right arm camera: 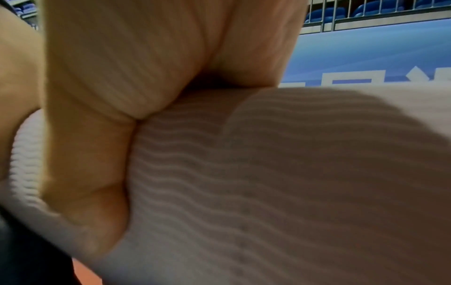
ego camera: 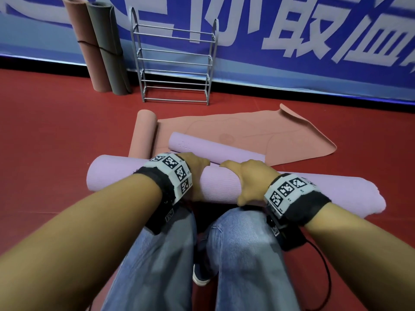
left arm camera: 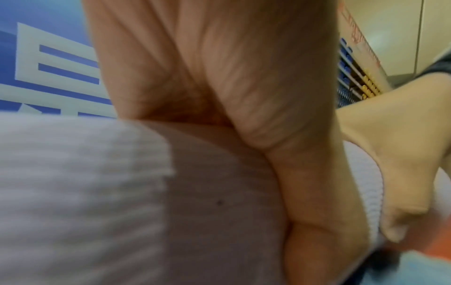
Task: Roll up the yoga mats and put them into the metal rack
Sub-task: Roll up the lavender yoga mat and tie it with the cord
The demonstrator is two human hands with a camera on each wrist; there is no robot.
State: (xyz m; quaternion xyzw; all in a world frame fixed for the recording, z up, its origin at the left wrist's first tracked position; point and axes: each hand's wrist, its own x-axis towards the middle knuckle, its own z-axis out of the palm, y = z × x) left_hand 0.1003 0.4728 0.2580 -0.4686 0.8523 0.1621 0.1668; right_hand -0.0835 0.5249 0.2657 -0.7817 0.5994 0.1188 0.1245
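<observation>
The lilac rolled mat [ego camera: 220, 185] lies across the red floor [ego camera: 45, 131] just in front of the person's knees [ego camera: 235, 225], well short of the metal rack [ego camera: 177, 63], which stands against the blue banner [ego camera: 292, 30] with its bars bare. The left hand [ego camera: 195, 173] and the right hand [ego camera: 249, 180] sit side by side on the middle of this roll, fingers wrapped over its far side and thumbs tucked under the near side.

The head view gives only the backs of the hands. The left wrist view shows the left palm [left arm camera: 219, 77] pressed against the ribbed mat [left arm camera: 85, 192], with the right hand's thumb [left arm camera: 395, 192] hooked under the roll beside it. The right wrist view shows the right thumb [right arm camera: 92, 173] flat along the ridged mat [right arm camera: 268, 183]; the fingertips are hidden there, so how tightly they close is probably firm but unclear.

Between the roll and the rack lies a second lilac roll [ego camera: 213, 149] on a half-unrolled salmon mat [ego camera: 258, 133]. Left of the rack, a salmon roll [ego camera: 87, 46] and a grey roll [ego camera: 107, 48] lean on the banner.
</observation>
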